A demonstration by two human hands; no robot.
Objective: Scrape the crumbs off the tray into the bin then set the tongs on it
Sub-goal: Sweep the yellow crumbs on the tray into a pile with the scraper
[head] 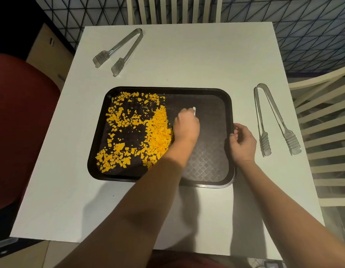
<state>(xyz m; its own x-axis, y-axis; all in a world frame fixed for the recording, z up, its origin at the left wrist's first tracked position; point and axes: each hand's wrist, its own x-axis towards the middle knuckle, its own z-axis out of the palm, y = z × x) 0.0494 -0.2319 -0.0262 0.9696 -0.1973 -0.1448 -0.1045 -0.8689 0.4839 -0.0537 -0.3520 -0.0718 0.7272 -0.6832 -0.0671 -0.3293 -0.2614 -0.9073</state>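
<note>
A black tray (210, 167) lies on the white table (196, 60). Yellow crumbs (140, 130) cover its left half, heaped in a ridge near the middle. My left hand (186, 125) is over the tray's centre and grips a small white scraper (194, 110), whose edge stands against the crumb ridge; most of the scraper is hidden by the fingers. My right hand (243, 142) holds the tray's right rim. One pair of clear tongs (119, 51) lies at the far left of the table. A second pair of tongs (274, 120) lies to the right of the tray.
A dark red round shape (19, 122) sits left of the table, below its edge. Cream slatted chairs stand at the far side (173, 8) and at the right (326, 132). The table's near half is bare white surface.
</note>
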